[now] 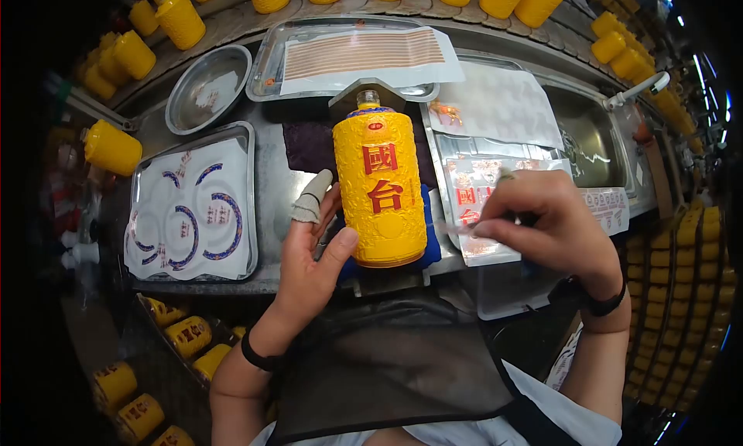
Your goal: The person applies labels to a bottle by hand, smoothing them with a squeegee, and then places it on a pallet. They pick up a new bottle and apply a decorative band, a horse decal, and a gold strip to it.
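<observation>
A yellow bottle (pixel 379 190) with raised patterning and red characters leans back on a blue cloth (pixel 433 225) in front of me, its clear neck in a metal notch. My left hand (pixel 313 233) holds its lower left side, thumb on the front edge and fingers along the flank. One finger wears a pale cloth cot (pixel 313 196). To the right of the bottle, my right hand (pixel 542 217) pinches thumb and forefinger together over a sheet of red character stickers (pixel 484 248). Something thin and pale shows at those fingertips; I cannot tell what it is.
Left stands a tray (pixel 249 214) of curved blue labels, with a metal bowl (pixel 238 63) behind it. A striped sheet (pixel 364 57) lies on the back tray. A sink (pixel 600 136) is at right. Yellow bottles (pixel 182 20) line the conveyor (pixel 298 12); more fill crates below.
</observation>
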Action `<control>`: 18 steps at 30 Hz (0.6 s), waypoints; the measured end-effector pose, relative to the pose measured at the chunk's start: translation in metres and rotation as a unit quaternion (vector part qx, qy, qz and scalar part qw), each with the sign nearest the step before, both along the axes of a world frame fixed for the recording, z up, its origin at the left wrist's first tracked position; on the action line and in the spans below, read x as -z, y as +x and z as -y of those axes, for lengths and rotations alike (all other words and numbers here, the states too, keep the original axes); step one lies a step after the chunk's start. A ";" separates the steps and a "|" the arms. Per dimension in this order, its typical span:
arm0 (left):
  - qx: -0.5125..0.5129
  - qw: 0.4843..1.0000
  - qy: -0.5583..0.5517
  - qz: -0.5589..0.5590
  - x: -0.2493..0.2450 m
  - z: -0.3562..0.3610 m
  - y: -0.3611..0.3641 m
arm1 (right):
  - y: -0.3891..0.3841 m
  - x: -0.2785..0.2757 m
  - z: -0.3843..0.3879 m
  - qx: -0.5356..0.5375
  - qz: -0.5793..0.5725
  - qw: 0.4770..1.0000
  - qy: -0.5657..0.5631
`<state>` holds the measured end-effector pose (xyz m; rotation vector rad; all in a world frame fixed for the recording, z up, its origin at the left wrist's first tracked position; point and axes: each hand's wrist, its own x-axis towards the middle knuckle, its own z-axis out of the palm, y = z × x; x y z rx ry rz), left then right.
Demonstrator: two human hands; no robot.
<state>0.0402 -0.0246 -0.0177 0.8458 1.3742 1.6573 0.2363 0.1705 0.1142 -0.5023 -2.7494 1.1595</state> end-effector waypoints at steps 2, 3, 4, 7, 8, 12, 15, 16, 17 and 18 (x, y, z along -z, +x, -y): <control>0.011 1.000 0.001 0.008 -0.002 0.003 0.000 | -0.027 -0.001 0.012 -0.075 0.022 0.996 -0.043; 0.020 1.000 0.004 0.007 -0.004 0.003 0.000 | -0.036 0.006 0.014 -0.103 0.029 0.994 -0.038; 0.027 1.000 0.008 0.006 -0.007 0.003 0.000 | -0.045 0.011 0.016 -0.115 0.031 0.993 -0.007; 0.050 0.998 -0.002 -0.033 -0.011 -0.002 0.004 | -0.061 0.024 0.016 -0.136 0.032 0.989 0.057; 0.049 0.995 -0.016 -0.089 -0.006 -0.004 0.005 | -0.062 0.027 0.015 -0.131 0.029 0.989 0.057; 0.015 0.995 -0.013 -0.099 -0.005 -0.009 0.014 | -0.062 0.035 0.015 -0.106 0.019 0.993 0.049; 0.018 0.996 -0.022 -0.087 -0.004 -0.009 0.015 | -0.057 0.038 0.018 -0.021 0.016 1.000 0.012; 0.022 0.996 -0.019 -0.087 -0.003 -0.009 0.013 | -0.054 0.040 0.021 0.028 0.011 1.000 -0.007; 0.026 0.996 -0.018 -0.086 -0.002 -0.009 0.012 | -0.049 0.044 0.023 0.076 0.006 0.997 -0.026; 0.029 0.998 -0.019 -0.061 -0.004 -0.008 0.010 | -0.043 0.049 0.025 0.124 0.002 0.991 -0.045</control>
